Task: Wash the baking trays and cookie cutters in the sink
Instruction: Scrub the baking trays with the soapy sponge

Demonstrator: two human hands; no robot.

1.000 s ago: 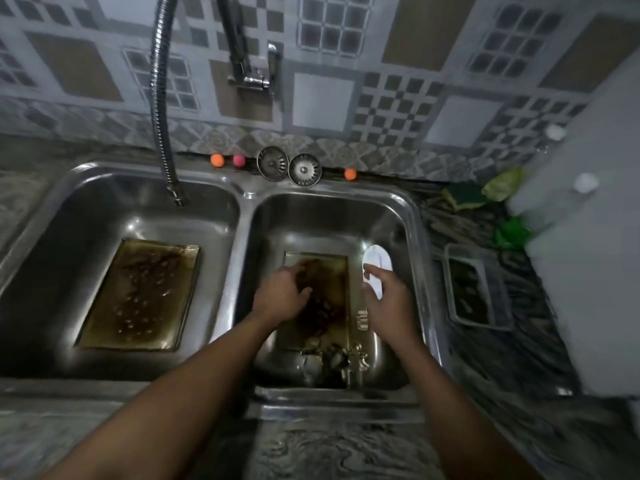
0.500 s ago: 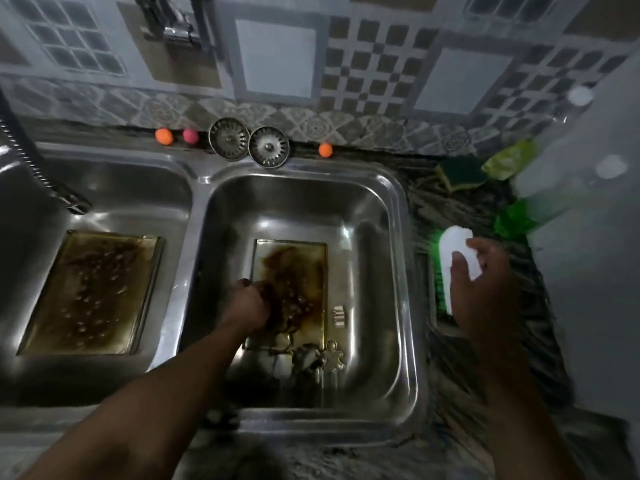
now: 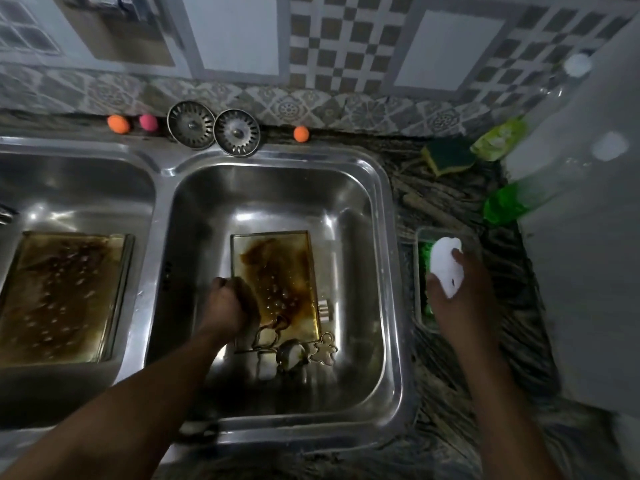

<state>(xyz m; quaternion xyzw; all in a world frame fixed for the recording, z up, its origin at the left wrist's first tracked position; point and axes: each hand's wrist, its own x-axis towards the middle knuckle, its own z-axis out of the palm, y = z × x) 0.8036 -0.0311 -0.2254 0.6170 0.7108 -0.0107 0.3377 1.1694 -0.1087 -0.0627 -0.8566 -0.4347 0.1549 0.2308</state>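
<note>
A stained baking tray (image 3: 277,268) lies on the floor of the right basin (image 3: 360,216). My left hand (image 3: 223,303) grips a dark scrub pad (image 3: 248,299) pressed on the tray's left edge. Cookie cutters lie at the tray's near end: a gingerbread man (image 3: 323,348), a round one (image 3: 291,353) and a small one (image 3: 325,310). A second stained tray (image 3: 62,292) sits in the left basin. On the counter to the right, my right hand (image 3: 460,292) holds a white brush (image 3: 445,261) with green bristles over a small tray (image 3: 420,237).
Two sink strainers (image 3: 191,123) (image 3: 237,132) lean on the back ledge among orange balls (image 3: 118,124) (image 3: 301,134) and a pink ball (image 3: 148,121). A green-yellow sponge (image 3: 448,155), a green pouch (image 3: 498,138) and a green bottle (image 3: 502,206) stand at the right. A white surface (image 3: 588,237) closes off the right side.
My right hand lifted the white brush out of the right basin and carried it right to the small counter tray. My left hand stayed on the tray. The view shifted right.
</note>
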